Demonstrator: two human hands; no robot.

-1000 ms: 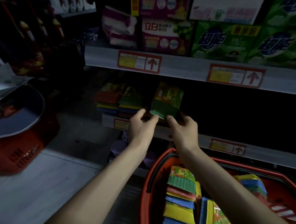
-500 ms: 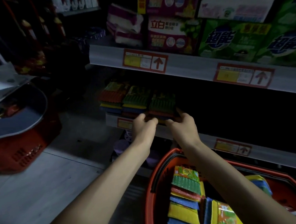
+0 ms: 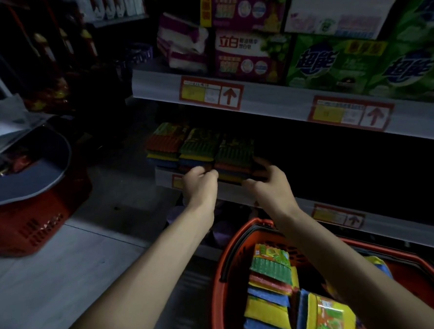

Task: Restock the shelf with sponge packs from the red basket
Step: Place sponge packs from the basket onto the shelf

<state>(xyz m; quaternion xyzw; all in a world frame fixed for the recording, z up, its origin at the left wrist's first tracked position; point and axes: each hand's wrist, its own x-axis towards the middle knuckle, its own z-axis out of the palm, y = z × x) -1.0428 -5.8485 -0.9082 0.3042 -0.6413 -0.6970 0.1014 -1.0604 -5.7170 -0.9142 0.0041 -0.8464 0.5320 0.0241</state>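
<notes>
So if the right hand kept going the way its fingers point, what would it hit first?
The rightmost sponge pack on the shelf: the right hand has its fingers at that pack's right end. Beyond it the shelf looks dark, so depth is unclear.

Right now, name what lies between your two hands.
Head view: the front of the rightmost sponge pack fills the gap between left hand and right hand.

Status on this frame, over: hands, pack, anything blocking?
Left hand at front edge of sponge pack, grip unclear. Right hand pinches its right corner. Pack lies on shelf, third in row. Nothing blocking.
</notes>
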